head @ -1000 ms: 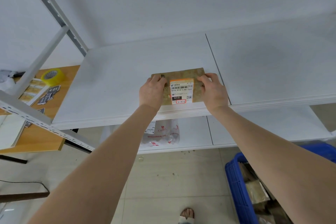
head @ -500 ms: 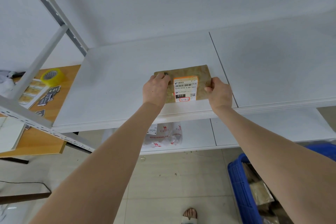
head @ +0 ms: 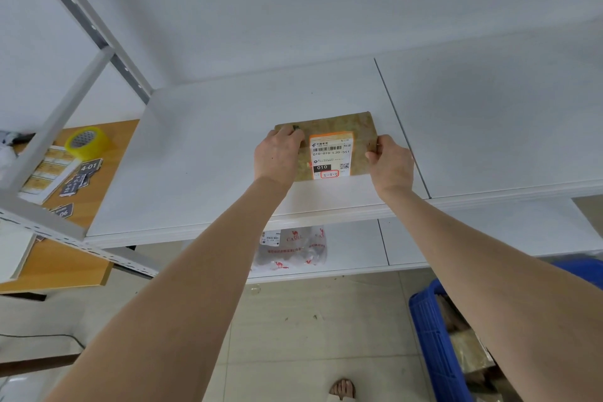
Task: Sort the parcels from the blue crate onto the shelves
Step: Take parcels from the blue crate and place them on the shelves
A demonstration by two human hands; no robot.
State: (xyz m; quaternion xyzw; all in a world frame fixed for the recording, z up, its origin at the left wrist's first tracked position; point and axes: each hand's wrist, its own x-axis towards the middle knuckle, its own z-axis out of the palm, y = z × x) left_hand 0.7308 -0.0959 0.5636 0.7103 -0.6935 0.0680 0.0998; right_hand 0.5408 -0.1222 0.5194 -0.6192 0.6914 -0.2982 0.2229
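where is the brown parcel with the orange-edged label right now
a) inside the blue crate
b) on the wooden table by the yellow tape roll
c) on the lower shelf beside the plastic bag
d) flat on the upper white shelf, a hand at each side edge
d: the brown parcel lies flat on the upper white shelf, with the left hand and right hand holding its two side edges.

Load-bearing surfaces and contents.
The upper shelf [head: 212, 157] carried a flat brown parcel [head: 336, 126] near its front edge; the lower shelf [head: 456, 238], a plastic-bagged parcel [head: 293, 251]. The wooden tabletop [head: 78, 264] held a yellow tape roll [head: 85, 140] and number plates [head: 89, 167]. The blue crate [head: 434, 336] stood on the floor [head: 310, 336].
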